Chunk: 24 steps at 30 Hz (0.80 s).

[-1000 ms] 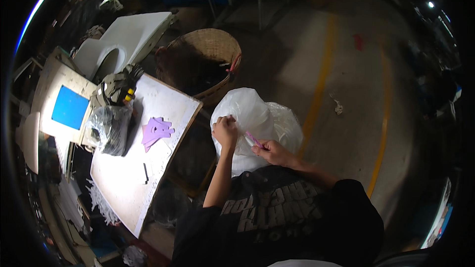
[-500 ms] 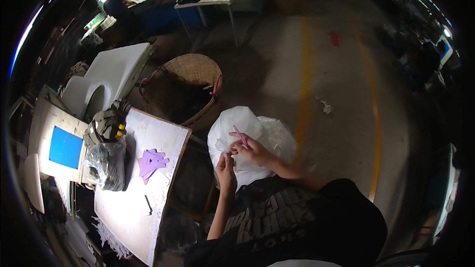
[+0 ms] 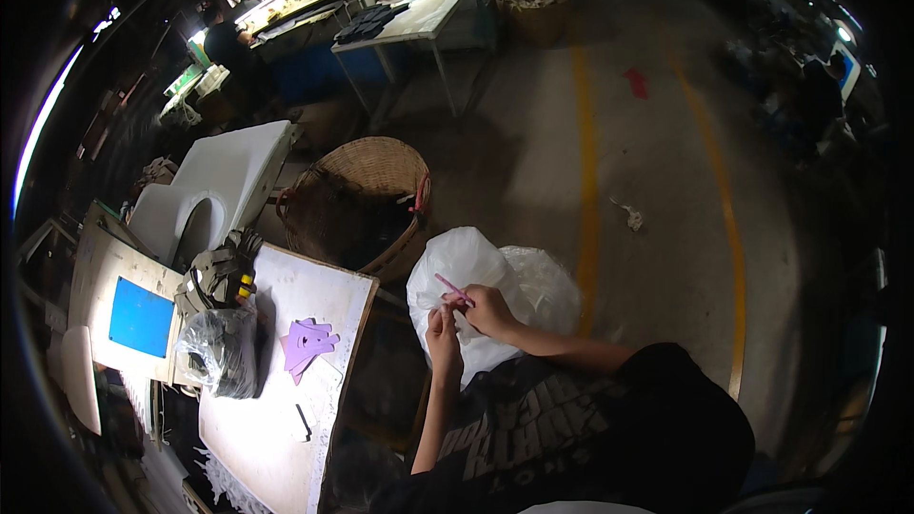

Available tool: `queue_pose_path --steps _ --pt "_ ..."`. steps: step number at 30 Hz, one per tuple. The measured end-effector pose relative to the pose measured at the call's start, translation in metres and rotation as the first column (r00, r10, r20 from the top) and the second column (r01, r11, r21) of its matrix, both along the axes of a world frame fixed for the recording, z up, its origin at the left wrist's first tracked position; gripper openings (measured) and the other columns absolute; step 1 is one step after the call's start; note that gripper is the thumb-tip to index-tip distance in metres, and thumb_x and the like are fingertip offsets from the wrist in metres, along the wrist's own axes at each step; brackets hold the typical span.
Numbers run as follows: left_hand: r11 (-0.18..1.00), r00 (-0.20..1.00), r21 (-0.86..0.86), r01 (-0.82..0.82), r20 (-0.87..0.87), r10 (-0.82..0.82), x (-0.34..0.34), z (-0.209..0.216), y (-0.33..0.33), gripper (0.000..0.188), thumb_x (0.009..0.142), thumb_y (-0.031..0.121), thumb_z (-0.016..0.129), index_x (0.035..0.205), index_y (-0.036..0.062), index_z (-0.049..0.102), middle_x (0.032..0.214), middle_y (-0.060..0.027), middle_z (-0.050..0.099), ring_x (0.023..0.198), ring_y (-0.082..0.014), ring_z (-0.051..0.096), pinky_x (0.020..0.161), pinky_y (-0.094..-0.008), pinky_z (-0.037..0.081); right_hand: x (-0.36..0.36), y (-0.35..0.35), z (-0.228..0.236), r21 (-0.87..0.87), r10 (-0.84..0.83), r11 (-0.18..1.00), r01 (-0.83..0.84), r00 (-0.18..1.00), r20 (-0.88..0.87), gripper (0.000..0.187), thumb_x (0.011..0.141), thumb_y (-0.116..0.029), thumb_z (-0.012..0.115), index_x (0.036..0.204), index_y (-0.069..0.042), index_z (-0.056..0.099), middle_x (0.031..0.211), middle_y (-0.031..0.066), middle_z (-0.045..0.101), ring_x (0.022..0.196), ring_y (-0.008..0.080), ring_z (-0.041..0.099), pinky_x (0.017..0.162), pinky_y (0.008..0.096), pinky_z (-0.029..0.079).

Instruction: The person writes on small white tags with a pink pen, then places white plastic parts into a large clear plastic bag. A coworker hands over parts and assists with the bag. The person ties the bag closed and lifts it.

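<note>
My right hand (image 3: 489, 313) is closed round a slim pink stick-like tool (image 3: 449, 286), whose upper end points up and to the left. Just beside it, my left hand (image 3: 442, 335) has its fingertips pinched together; whatever they hold is too small to make out. Both hands meet above a bulging white plastic bag (image 3: 455, 254), with a clearer plastic bag (image 3: 550, 293) against its right side. On the white worktable (image 3: 267, 438) to the left lie flat purple cut pieces (image 3: 307, 346) and a thin black stick-like item (image 3: 304, 422).
A wicker basket (image 3: 405, 167) with dark contents stands beyond the table. A clear bag of dark material (image 3: 228, 350) and a dark olive bundle (image 3: 214, 276) sit at the table's left side. Yellow lines (image 3: 588, 181) mark the floor. Farther off, a person (image 3: 224, 43) is by a lit bench.
The whole view has shifted, so the scene sits slightly lower. My hands stay together over the white bag, and the pink tool now leans further to the left.
</note>
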<state>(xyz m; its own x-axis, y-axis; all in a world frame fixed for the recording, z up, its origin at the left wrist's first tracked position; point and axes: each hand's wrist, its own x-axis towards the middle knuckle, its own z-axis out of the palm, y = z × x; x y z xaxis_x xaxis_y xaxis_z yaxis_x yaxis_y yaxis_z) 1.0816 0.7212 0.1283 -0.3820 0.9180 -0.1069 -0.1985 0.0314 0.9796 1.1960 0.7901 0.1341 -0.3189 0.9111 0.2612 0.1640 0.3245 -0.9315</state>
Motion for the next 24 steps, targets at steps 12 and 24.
queue_pose_path --steps 12,24 --pt "0.966 0.945 0.134 0.221 -0.274 -0.178 -0.018 -0.007 0.024 0.032 0.106 0.025 0.059 0.112 -0.0029 0.074 0.127 -0.0123 0.064 0.102 -0.0202 0.064 0.096 -0.0299 0.047 0.014 0.014 -0.016 -0.130 0.268 0.959 -0.253 0.957 0.116 0.019 0.093 -0.016 0.074 0.106 -0.001 0.073 0.091 0.0127 0.076 0.082 0.0149 0.069 0.073 0.0351 0.053" --pt "0.955 0.594 -0.007 0.296 -0.781 -0.190 -0.023 -0.003 0.035 0.027 0.085 0.005 0.071 0.112 0.0035 0.071 0.112 -0.0142 0.067 0.095 -0.0316 0.069 0.085 -0.0400 0.054 0.033 0.022 -0.014 -0.226 0.161 0.950 -0.217 0.957 -0.243 0.017 0.099 -0.017 0.067 0.098 0.000 0.070 0.091 0.0078 0.073 0.087 0.0173 0.071 0.078 0.0320 0.054"
